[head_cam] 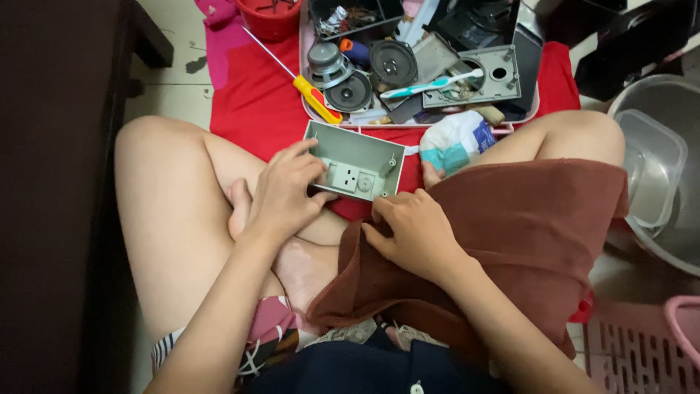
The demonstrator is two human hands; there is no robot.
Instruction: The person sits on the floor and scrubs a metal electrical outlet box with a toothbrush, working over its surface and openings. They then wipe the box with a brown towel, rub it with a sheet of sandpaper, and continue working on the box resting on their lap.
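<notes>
Housing: a grey plastic box shell, open face up, rests at the middle of the scene over your crossed legs, its far edge on the red mat. Inside, small square and round fittings show on the floor of the shell.

Left hand: your left hand curls over the shell's left near corner, thumb and fingers closed on the wall. You appear to grip it there to keep the open face level and turned towards you.

Right hand: your right hand lies half closed just near the shell's right near corner, fingertips bent onto the brown cloth. Whether it pinches the cloth or only presses it, you cannot tell; it does not clearly touch the shell.

Brown cloth: draped over your right thigh, it spreads right and near, likely serving as a lap cover or wipe.

White bag: a white plastic bag with blue and teal print lies just right of the shell, against your right knee.

Tray: a pale pink tray sits far of the shell on the mat, within easy reach. It gathers loose parts: two speaker cones, a grey plate with a round hole and a toothbrush.

Screwdriver: a yellow-handled screwdriver lies slantwise on the mat, its handle overlapping the tray's left edge.

Red tub: a red tub stands at the far edge, left of the tray.

Basins: a grey basin holding a clear container sits far right.
</notes>
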